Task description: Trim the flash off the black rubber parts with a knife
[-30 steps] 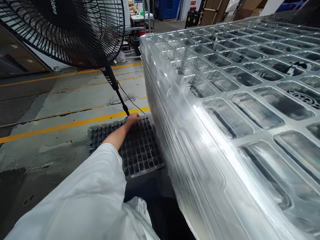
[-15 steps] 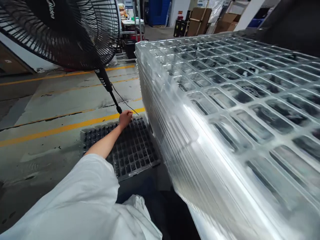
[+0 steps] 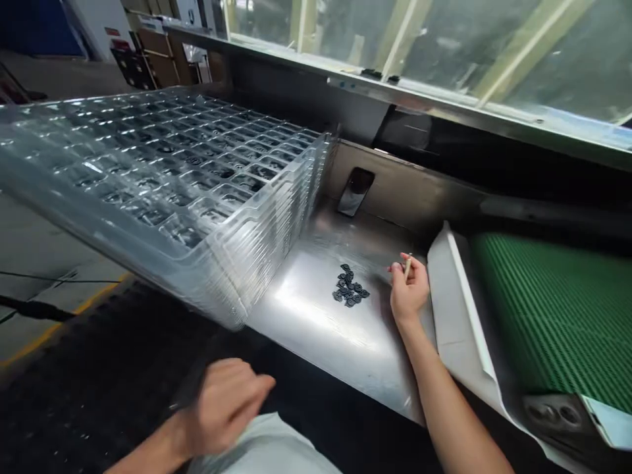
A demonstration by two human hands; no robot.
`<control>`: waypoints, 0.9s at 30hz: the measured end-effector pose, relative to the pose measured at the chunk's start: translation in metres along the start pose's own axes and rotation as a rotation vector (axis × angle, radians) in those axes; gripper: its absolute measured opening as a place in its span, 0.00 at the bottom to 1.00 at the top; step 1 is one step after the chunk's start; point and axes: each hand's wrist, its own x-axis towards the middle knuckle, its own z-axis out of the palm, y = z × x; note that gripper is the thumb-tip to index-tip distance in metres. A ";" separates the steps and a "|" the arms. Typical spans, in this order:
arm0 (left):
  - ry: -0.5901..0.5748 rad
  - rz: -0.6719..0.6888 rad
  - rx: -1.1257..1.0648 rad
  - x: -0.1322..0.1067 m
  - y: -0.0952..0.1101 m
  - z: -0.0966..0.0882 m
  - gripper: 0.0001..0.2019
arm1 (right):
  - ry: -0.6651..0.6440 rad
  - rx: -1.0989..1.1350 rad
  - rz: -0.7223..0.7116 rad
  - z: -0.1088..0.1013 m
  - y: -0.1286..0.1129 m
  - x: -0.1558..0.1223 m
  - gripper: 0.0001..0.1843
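My right hand rests on the steel worktop, fingers curled round a thin pale stick. Just left of it lies a small heap of black ring-shaped parts. My left hand hangs low in front of my body, blurred by motion, with the fingers loosely bent; whether it holds anything does not show. A tall stack of clear plastic cell trays stands on the left part of the worktop, above and behind my left hand.
A green ribbed conveyor belt runs at the right behind a white angled guard. A dark phone leans against the steel back wall. Grey floor with a yellow line lies at far left.
My view has swung right from the floor and fan to the worktop. My left hand has come off the black tray on the floor and up near my body. My right hand is now in sight.
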 end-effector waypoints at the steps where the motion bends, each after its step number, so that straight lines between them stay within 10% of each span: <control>1: -0.032 0.097 -0.075 0.021 0.009 0.018 0.14 | -0.032 -0.002 -0.033 0.000 -0.002 -0.002 0.27; 4: 0.021 0.057 -0.338 0.091 0.013 0.071 0.11 | -0.108 -0.030 -0.089 -0.006 -0.011 -0.009 0.27; 8: 0.100 -0.672 -0.900 0.180 -0.005 0.139 0.11 | -0.097 -0.030 -0.118 -0.015 -0.031 -0.016 0.27; 12: 0.070 -0.855 -1.126 0.231 -0.014 0.184 0.21 | -0.078 -0.044 -0.194 -0.014 -0.052 -0.010 0.26; 20: 0.242 -0.907 -1.331 0.250 -0.032 0.204 0.29 | -0.063 -0.565 -0.791 0.000 -0.049 0.012 0.18; 27: 0.283 -1.024 -1.462 0.244 -0.039 0.200 0.29 | -0.255 -0.479 -0.820 -0.005 -0.041 0.008 0.18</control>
